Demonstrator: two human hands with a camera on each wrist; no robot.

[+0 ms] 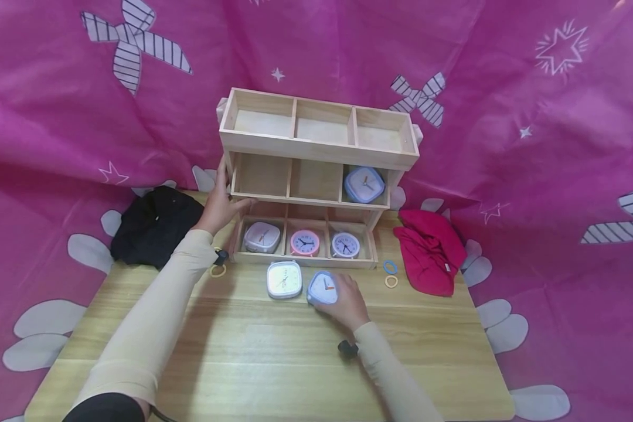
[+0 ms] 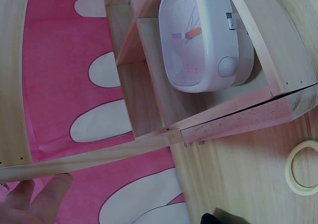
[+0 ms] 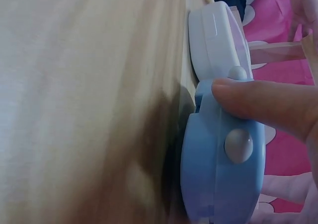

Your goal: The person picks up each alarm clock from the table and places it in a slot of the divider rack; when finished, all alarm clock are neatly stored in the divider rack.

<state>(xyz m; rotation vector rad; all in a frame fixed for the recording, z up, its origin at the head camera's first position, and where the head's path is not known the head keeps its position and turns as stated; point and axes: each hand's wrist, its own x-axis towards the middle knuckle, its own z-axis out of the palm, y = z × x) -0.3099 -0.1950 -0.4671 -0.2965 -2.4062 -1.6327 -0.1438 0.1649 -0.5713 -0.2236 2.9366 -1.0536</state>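
Note:
A three-tier wooden rack (image 1: 316,155) stands at the back of the table. My left hand (image 1: 218,205) holds its left side, fingers along the side post and thumb across the front. Near the rack's front, my right hand (image 1: 348,302) grips a blue alarm clock (image 1: 323,287), its thumb on the casing in the right wrist view. A white alarm clock (image 1: 284,279) lies just left of it. The bottom tier holds a pale pinkish alarm clock (image 1: 262,237), a pink one (image 1: 305,242) and a white round one (image 1: 345,245). Another blue clock (image 1: 364,184) sits in the middle tier's right compartment.
A black cloth item (image 1: 155,225) lies left of the rack and a red cloth item (image 1: 432,252) right of it. A blue ring (image 1: 390,267) and a yellowish ring (image 1: 391,282) lie near the red cloth; another yellowish ring (image 1: 218,270) is by the left wrist.

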